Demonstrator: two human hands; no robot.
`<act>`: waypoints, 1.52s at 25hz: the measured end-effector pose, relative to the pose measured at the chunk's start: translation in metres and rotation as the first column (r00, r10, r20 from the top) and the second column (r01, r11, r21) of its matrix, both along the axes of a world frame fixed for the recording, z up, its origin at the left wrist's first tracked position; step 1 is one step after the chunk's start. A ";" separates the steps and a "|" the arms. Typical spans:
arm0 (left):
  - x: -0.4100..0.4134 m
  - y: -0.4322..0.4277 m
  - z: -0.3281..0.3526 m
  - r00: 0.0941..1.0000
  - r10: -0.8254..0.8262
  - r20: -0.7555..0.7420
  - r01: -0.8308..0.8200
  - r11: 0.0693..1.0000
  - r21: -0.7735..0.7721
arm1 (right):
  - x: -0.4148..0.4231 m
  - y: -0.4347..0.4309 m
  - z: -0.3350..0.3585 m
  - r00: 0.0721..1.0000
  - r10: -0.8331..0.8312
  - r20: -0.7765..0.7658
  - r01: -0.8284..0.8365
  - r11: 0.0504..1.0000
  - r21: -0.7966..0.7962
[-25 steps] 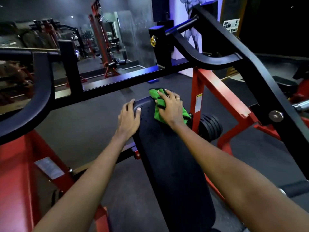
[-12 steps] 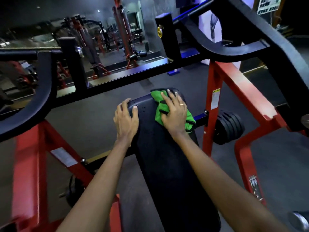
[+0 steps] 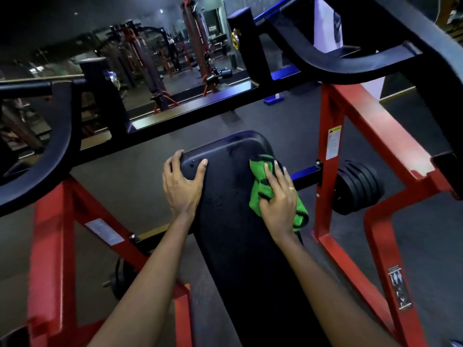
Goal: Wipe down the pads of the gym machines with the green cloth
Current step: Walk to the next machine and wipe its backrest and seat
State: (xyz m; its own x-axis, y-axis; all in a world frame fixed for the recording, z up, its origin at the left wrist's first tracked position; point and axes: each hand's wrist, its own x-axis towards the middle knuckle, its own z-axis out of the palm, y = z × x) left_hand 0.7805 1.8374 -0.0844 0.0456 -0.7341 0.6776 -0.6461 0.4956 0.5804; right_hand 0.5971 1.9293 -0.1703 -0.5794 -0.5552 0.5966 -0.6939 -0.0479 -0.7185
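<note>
The wiping step is under way near the top of the pad, at centre frame. The right hand presses the cloth against the pad's upper right edge, fingers laid almost straight over it. The left hand grips the upper left corner, fingers curled round the edge and thumb on top. Droplets show on the surface, so the next move likely calls for firm strokes down the pad's length towards the lower frame.

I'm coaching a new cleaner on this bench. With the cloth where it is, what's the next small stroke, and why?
Probably sweep the green cloth leftward across the top of the pad. The right hand presses it at the pad's right edge, what look like droplets dot the middle of the face, and the left hand grips the upper left corner, steadying it.
</note>
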 end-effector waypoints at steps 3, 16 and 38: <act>-0.002 0.001 -0.001 1.000 0.022 -0.007 -0.022 1.000 -0.009 | -0.002 -0.005 0.007 0.994 0.031 0.103 -0.029 0.999 -0.026; -0.005 0.003 0.000 0.998 0.052 -0.024 -0.052 0.999 0.012 | -0.007 0.001 -0.008 0.994 -0.011 0.105 0.014 0.999 -0.029; 0.052 -0.049 0.004 0.732 -0.535 -0.423 0.620 0.780 0.087 | 0.085 -0.066 0.093 0.947 -0.061 -0.315 0.058 0.998 -0.019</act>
State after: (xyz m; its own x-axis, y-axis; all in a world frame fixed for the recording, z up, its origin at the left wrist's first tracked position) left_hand 0.8327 1.7882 -0.0805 -0.2300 -0.8174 0.5282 -0.0010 0.5429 0.8398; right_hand 0.6816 1.8631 -0.0773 -0.3931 -0.5187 0.7592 -0.8866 -0.0050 -0.4624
